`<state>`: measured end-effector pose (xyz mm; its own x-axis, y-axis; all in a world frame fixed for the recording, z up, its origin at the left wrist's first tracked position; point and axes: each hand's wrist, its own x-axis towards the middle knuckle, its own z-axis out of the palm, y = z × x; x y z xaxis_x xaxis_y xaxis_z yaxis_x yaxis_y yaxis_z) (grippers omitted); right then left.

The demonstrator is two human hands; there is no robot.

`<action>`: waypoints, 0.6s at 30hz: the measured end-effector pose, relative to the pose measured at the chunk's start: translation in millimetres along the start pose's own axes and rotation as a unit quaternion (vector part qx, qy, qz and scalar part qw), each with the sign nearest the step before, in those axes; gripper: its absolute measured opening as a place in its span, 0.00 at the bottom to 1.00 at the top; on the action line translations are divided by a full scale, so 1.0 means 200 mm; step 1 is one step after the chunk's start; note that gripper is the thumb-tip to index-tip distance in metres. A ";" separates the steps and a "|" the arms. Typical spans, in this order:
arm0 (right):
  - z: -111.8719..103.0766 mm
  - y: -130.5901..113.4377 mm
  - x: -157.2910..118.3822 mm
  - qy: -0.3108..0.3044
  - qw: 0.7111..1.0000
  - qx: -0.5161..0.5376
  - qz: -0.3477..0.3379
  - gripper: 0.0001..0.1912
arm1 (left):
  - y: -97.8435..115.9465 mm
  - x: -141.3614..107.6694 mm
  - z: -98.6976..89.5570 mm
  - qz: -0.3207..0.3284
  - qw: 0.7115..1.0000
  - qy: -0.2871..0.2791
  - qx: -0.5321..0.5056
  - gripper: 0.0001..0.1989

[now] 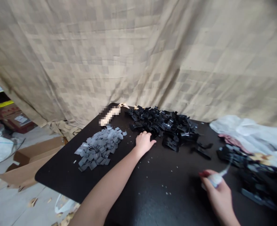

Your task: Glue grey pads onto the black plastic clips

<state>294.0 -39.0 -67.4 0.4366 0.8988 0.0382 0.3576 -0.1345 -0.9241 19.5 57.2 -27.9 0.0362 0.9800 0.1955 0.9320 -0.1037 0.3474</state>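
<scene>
My left hand (143, 142) reaches to the near edge of a heap of black plastic parts (162, 122). Its thumb sticks out to the right, apart from the fingers, and I see nothing in its grasp; the fingertips are partly hidden. Low over the right side of the table, my right hand (219, 191) is closed around a small white squeeze bottle (215, 179). The bottle's thin nozzle points up and to the right, and it is blurred. A heap of small grey flat pieces (102, 146) lies left of my left hand.
More black parts (256, 179) lie at the right of the dark table (157, 204), beside a white plastic bag (248, 128). White crumbs dot the tabletop. A pixelated patch (109, 116) covers something at the far left corner. An open cardboard box (32, 160) stands on the floor; a curtain (129, 56) hangs behind.
</scene>
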 end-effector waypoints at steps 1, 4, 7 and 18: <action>0.00 0.00 0.00 -0.005 1.000 0.002 0.006 0.24 | 0.01 0.01 0.01 -0.004 1.000 0.000 -0.001 0.18; -0.01 -0.01 0.00 -0.012 1.000 -0.021 0.004 0.25 | 0.03 0.02 0.03 -0.003 1.000 -0.002 -0.002 0.12; 0.00 -0.03 -0.01 -0.031 0.999 -0.034 -0.015 0.24 | 0.02 -0.04 0.01 0.009 1.000 -0.007 0.004 0.13; 0.02 -0.01 -0.02 -0.072 0.997 0.004 -0.041 0.22 | -0.01 -0.22 -0.09 0.004 1.000 0.018 0.017 0.12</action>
<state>288.8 -41.1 -67.1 0.2834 0.9571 0.0603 0.3805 -0.0545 -0.9232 9.6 10.3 -19.9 0.0320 0.9725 0.2308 0.9433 -0.1057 0.3147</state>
